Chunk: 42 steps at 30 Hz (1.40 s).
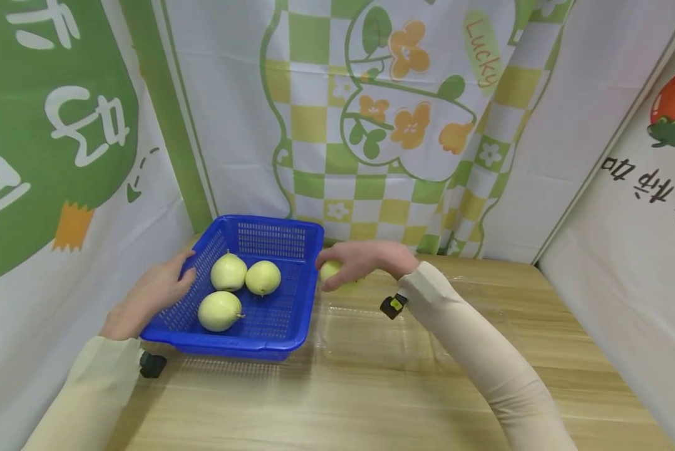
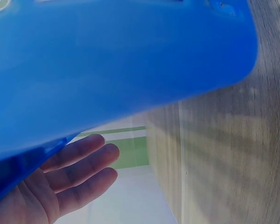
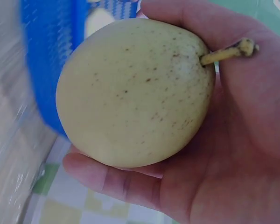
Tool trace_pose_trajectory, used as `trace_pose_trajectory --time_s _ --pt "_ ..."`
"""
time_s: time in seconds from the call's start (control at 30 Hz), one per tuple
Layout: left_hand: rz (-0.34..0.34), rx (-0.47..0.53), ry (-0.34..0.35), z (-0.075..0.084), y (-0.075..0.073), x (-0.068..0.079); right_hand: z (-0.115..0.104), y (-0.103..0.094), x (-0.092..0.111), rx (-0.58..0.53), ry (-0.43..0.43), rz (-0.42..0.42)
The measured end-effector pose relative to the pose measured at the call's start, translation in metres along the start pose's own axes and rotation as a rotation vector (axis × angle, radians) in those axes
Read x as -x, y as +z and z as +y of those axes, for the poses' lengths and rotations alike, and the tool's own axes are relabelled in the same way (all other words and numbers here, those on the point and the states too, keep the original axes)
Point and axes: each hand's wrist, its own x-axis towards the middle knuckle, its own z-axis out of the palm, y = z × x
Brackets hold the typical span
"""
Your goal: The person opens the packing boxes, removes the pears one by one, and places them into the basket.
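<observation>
A blue plastic basket [image 1: 300, 313] sits on the left of the table, with three pale yellow-green pears [image 1: 219, 311] inside. My left hand [image 1: 156, 289] holds its left rim, thumb over the edge. In the left wrist view, several fingers [image 2: 86, 179] extend along the outside of the basket wall [image 2: 107, 70]; the thumb is out of sight there. Just beyond the right rim, my right hand [image 1: 365, 257] grips another pear [image 3: 135, 93], which has brown specks and a short stem pointing toward the palm. Fingers and thumb wrap its sides.
Clear plastic packaging [image 1: 365, 326] lies on the wooden table [image 1: 371, 407], right of the basket. A patterned cloth [image 1: 337, 156] hangs behind the table, and printed white cloth walls stand at left and right. Black wrist cameras [image 1: 394, 305] are strapped on both arms.
</observation>
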Motion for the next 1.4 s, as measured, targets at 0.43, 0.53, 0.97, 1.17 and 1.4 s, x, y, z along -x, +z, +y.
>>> trace_pose_trajectory --time_s 0.43,0.53,0.97,1.17,1.4 --pt "-0.001 0.014 0.001 -0.003 0.000 -0.001 -0.046 0.009 -0.046 0.058 -0.074 0.046" --pt "0.002 0.006 0.001 -0.004 -0.001 0.001 -0.053 0.017 -0.057 0.056 -0.092 0.023" --pt "0.017 -0.010 0.006 -0.004 0.001 0.000 -0.057 0.048 -0.094 0.110 -0.081 0.043" --pt "0.030 -0.005 0.012 -0.005 0.001 -0.001 -0.049 0.059 -0.105 0.081 -0.052 0.058" --pt "0.026 -0.015 0.016 -0.005 0.002 -0.002 -0.044 0.069 -0.114 0.093 -0.074 0.078"
